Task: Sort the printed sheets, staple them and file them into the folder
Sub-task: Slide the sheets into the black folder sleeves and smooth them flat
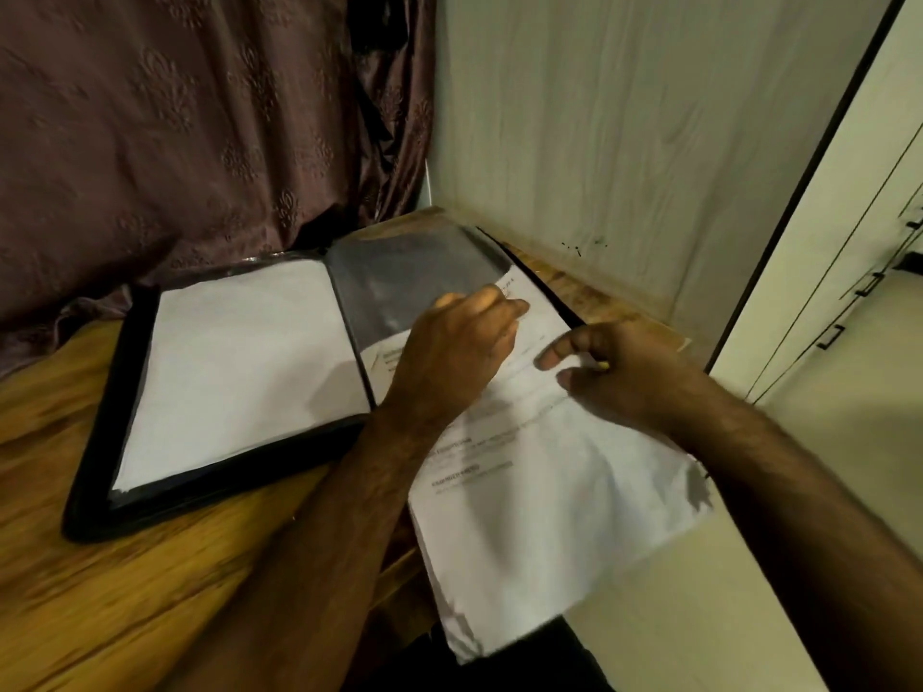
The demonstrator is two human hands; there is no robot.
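Display folder (107,432) lies open on the wooden bench (150,591), just left of both hands. Its left pocket holds a white sheet (239,367); the clear plastic sleeve (409,277) on the right page lies beyond the hands. Printed sheets (539,501) lie under both hands, top end at the sleeve, bottom end hanging off the bench edge toward the person. Left hand (454,357) curls down on the top part of the sheets, fingertips at the sleeve edge; exact grip unclear. Right hand (614,372) pinches the sheets' right edge between thumb and fingers. Brown curtain (175,117) behind the folder, pale wall (624,142) beyond the right hand.
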